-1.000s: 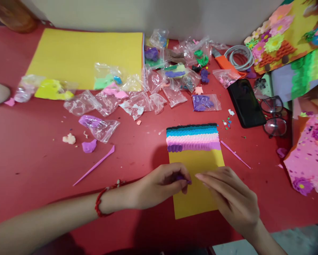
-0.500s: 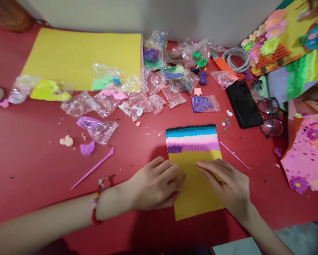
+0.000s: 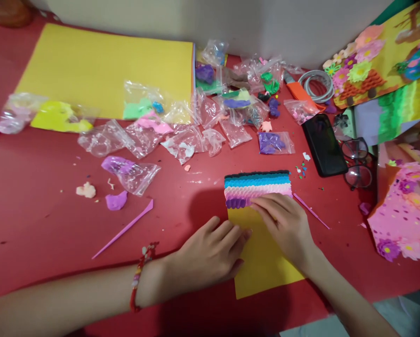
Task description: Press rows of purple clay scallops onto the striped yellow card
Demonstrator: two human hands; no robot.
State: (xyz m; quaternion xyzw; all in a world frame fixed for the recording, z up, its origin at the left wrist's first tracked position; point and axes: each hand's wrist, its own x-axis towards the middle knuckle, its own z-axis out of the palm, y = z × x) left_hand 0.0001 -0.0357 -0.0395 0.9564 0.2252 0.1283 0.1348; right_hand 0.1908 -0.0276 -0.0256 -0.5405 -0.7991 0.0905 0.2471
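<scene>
Yellow card (image 3: 262, 269) lies on the desk (image 3: 55, 248), clay rows (image 3: 257, 182) across its far end. The short purple row (image 3: 235, 203), long axis running across the card, shows its end just left of the right hand (image 3: 287, 220), the nearer one. That grip: fingertips together at the rows; whether clay is pinched, cannot tell. Left hand (image 3: 210, 252): fingers curled over the card's left edge, contents hidden.
</scene>
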